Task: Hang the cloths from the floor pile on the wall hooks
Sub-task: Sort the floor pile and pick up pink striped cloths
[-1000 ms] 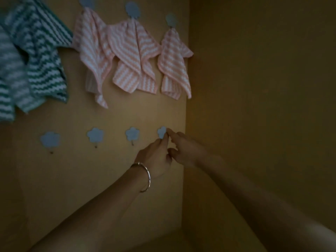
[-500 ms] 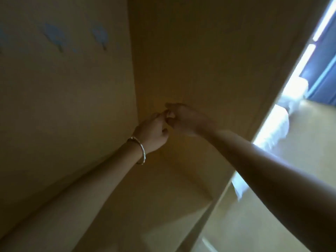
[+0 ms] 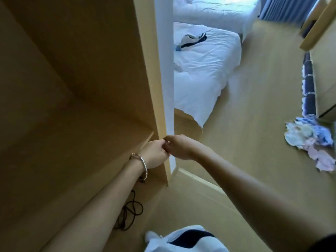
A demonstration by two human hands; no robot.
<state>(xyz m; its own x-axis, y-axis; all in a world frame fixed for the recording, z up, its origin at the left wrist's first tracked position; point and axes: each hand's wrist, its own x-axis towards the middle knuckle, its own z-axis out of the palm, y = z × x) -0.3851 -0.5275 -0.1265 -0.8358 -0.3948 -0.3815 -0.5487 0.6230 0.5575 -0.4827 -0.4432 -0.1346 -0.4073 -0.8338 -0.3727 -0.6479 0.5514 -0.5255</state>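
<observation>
The pile of cloths [image 3: 309,139] lies on the floor at the far right, a heap of white, blue and pink fabric, well away from both hands. My left hand [image 3: 156,153], with a bangle on its wrist, and my right hand [image 3: 180,148] meet in mid-air in front of the end of the wooden wall [image 3: 91,70]. Their fingers are curled and their fingertips touch each other. No cloth is in either hand. The wall hooks and the hung cloths are out of view.
A bed with white bedding [image 3: 203,70] stands beyond the wall's end, with a dark strapped bag [image 3: 190,40] on it. A black cable [image 3: 129,213] lies coiled on the floor by the wall. Rolled dark items [image 3: 309,88] line the right wall. Curtains hang at the top right.
The view has swung right and down, from the hooks and hung striped cloths to the room floor. Both hands left the lower hook and stay together, fingertips touching.
</observation>
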